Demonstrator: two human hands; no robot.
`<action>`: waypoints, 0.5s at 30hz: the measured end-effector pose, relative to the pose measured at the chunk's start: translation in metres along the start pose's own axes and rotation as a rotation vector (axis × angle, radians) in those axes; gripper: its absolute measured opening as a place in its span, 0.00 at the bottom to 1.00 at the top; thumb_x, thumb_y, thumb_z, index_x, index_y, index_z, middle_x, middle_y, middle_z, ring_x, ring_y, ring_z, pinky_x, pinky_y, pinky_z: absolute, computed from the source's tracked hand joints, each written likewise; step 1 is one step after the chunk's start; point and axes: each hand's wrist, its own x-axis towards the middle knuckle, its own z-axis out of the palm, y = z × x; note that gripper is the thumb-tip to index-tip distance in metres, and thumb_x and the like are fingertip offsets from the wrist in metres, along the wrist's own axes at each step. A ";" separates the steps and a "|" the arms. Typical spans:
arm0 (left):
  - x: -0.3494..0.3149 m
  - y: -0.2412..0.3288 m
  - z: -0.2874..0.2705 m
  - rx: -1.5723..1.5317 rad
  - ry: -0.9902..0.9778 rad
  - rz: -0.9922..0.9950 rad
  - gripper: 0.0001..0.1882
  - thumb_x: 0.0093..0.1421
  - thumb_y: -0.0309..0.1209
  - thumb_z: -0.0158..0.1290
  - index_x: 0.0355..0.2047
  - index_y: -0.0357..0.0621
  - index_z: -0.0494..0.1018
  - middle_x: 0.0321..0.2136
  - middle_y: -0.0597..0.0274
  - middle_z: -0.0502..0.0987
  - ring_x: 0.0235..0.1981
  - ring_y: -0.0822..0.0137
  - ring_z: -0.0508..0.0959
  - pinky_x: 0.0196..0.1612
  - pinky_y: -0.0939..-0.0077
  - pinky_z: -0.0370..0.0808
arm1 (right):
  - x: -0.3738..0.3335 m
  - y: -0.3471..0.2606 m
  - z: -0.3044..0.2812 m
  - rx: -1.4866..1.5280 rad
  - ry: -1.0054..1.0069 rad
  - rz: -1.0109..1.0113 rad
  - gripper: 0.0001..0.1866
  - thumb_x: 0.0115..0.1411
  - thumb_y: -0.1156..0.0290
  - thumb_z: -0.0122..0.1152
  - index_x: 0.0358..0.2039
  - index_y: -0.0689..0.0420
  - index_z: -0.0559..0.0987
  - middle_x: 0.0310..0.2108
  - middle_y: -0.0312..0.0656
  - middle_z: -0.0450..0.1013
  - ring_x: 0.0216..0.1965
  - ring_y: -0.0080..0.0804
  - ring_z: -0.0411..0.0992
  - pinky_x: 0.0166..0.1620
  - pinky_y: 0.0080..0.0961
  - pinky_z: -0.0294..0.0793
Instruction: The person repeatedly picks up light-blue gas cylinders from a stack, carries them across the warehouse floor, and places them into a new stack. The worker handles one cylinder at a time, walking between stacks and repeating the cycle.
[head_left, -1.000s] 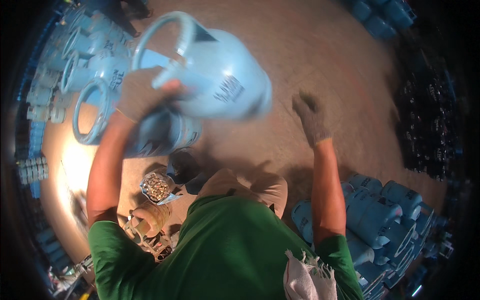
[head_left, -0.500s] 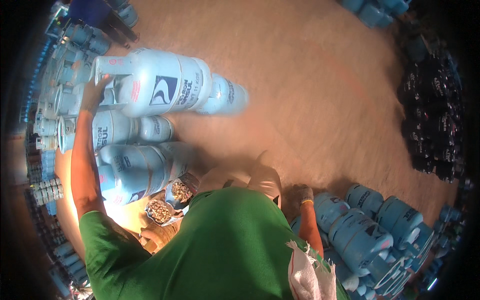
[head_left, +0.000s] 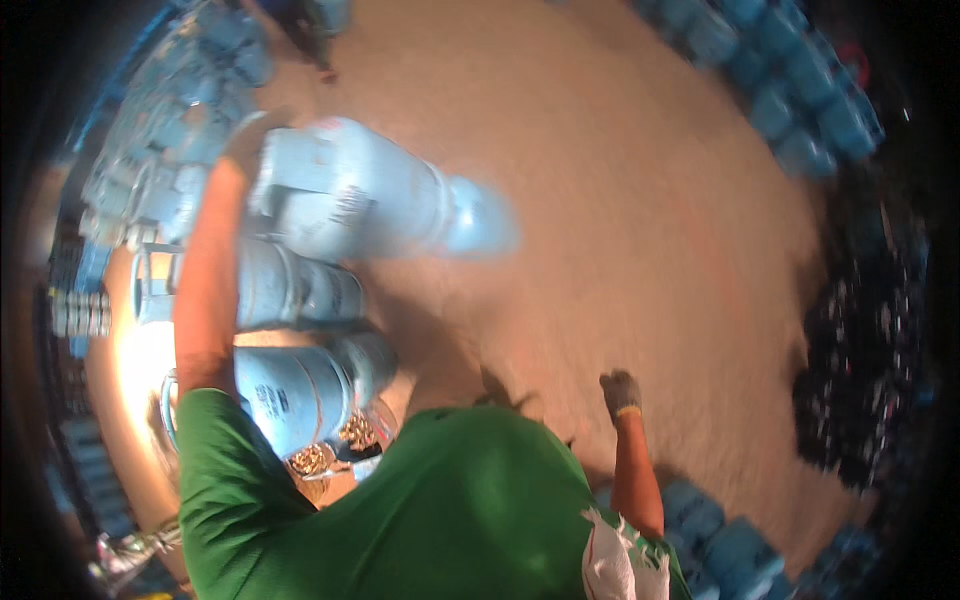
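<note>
The person's left hand (head_left: 258, 142) is resting at the outer end of a pale blue gas cylinder (head_left: 360, 195), right by its collar (head_left: 292, 160). Motion is blurring the fingers, and I cannot tell whether they are pinching the rim or only lying against it. The cylinder's body is stretching away from that grip toward the middle of the floor (head_left: 620, 200), its collar end staying nearest the hand. Past its far end a second blue cylinder (head_left: 480, 215) is showing, also smeared.

The gloved right hand (head_left: 620, 392) is hanging well apart, over bare floor; its fingers are seeming to curl in, though I cannot tell how tightly.

Nearer the person, a blue cylinder (head_left: 265, 280) is sitting beside the left forearm, and another (head_left: 295, 395) is sitting close to the green shirt (head_left: 470, 500). Beside that one, two containers of small pieces (head_left: 357, 432) are catching the light. A pale cloth (head_left: 610, 560) is hanging by the right shoulder.

Farther out, blue cylinders (head_left: 810, 110) are crowding the upper right, a dark stack (head_left: 855, 380) is standing below them, and another person (head_left: 300, 25) is standing at the upper left.
</note>
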 end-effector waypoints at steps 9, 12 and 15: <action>0.006 0.011 -0.007 0.788 -0.105 0.674 0.26 0.61 0.29 0.67 0.60 0.38 0.77 0.43 0.55 0.85 0.46 0.63 0.82 0.52 0.63 0.80 | 0.057 -0.454 0.046 0.469 -0.438 -0.632 0.32 0.73 0.58 0.69 0.66 0.70 0.75 0.59 0.54 0.81 0.59 0.39 0.79 0.65 0.33 0.76; -0.018 0.030 -0.007 0.073 -0.194 0.070 0.26 0.60 0.36 0.70 0.55 0.38 0.78 0.40 0.52 0.85 0.44 0.61 0.83 0.49 0.59 0.80 | 0.055 -0.566 0.068 0.693 -0.387 -0.706 0.35 0.76 0.54 0.64 0.73 0.64 0.69 0.58 0.49 0.80 0.53 0.35 0.79 0.57 0.30 0.80; 0.001 0.042 -0.006 0.307 -0.042 0.011 0.26 0.60 0.38 0.71 0.54 0.39 0.79 0.43 0.51 0.85 0.48 0.60 0.83 0.52 0.55 0.79 | 0.050 -0.638 0.084 0.966 -0.376 -0.686 0.37 0.79 0.50 0.57 0.76 0.62 0.65 0.64 0.48 0.74 0.57 0.36 0.76 0.60 0.30 0.76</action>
